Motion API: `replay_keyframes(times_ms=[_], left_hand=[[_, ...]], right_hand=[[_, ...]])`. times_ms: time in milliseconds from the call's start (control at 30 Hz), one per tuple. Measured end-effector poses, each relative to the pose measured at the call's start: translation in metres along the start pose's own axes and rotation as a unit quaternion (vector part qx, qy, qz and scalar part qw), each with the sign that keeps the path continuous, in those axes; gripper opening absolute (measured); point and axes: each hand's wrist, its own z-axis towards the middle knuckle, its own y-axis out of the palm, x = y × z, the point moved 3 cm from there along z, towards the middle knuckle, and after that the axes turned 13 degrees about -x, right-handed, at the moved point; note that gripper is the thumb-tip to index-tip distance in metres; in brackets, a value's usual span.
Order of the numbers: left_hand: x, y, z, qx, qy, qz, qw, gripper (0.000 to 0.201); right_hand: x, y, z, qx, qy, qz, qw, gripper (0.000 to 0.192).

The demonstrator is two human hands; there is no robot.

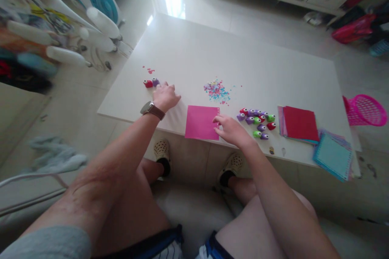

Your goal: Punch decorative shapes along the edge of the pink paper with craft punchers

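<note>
My left hand (166, 96), a watch on its wrist, is over the table's left part with fingers spread. Its fingertips are beside a purple craft punch (155, 82); I cannot tell whether they touch it. A red craft punch (148, 84) sits just left of that one. A square pink sheet of paper (200, 123) lies at the front edge, with small cut-outs along its right side. At that side my right hand (231, 128) rests, thumb and fingers apart near the paper's edge. Several red, purple and green craft punches (257, 120) stand to its right.
Colourful paper confetti (217, 90) is heaped mid-table, with a few red bits (150, 71) at the left. A stack of red paper (300, 124) and blue punched sheets (332, 156) lie at the right, the sheets overhanging the white table's (243, 60) edge. A pink basket (366, 110) stands beyond.
</note>
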Motion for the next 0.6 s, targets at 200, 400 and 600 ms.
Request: replay_keyframes(times_ms=[200,400,600], left_hand=[[0.004,0.004,-0.005,0.001,-0.012,0.016,1.0,0.065],[0.03,0.022,-0.012,-0.037,0.065,0.026,0.997,0.065],[0.033,0.04,-0.006,-0.083,0.108,0.071,0.988,0.086]], right_hand=[[-0.007,0.004,0.003,-0.038,0.006,-0.005,0.999,0.019],[-0.011,0.007,0.001,-0.054,0.008,-0.015,0.998,0.019],[-0.015,0.012,-0.002,-0.072,0.009,-0.04,0.997,0.019]])
